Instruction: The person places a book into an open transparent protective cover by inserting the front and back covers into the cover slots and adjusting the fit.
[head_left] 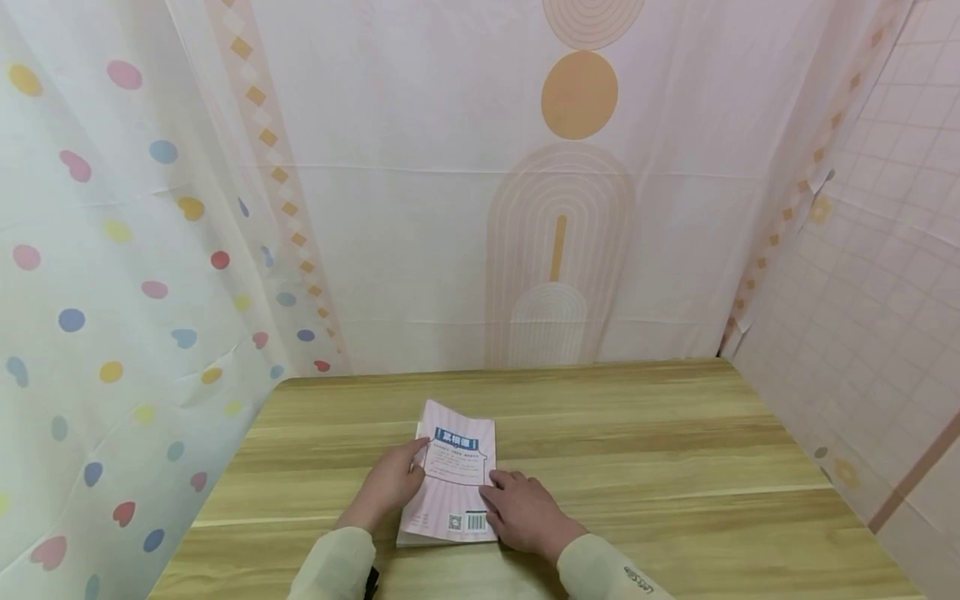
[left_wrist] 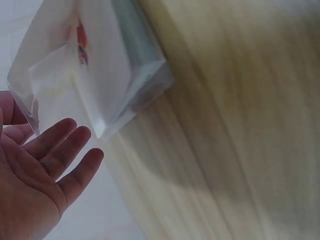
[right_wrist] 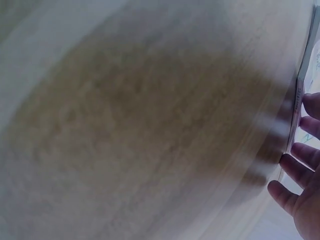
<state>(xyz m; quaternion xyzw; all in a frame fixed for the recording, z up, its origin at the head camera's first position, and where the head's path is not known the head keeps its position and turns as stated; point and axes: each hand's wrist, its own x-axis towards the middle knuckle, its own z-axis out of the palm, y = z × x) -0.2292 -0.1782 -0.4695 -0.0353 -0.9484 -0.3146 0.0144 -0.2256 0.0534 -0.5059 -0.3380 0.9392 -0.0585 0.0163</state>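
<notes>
Tabletop [head_left: 675, 433]: book [head_left: 455, 467] between both hands.

I'm seeing a pink striped book [head_left: 456, 475] with a blue label lying on the pale wooden table [head_left: 637, 450]. At upper left, a white curtain [head_left: 97, 250] is showing multicoloured hearts and dots.

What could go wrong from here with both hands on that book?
1. The left hand and right hand only touch the book at its side edges with fairly straight fingers; there is no real grip, so it may slide on the smooth wooden table.
2. Both wrist views are blurred, so contact is hard to confirm.
</notes>
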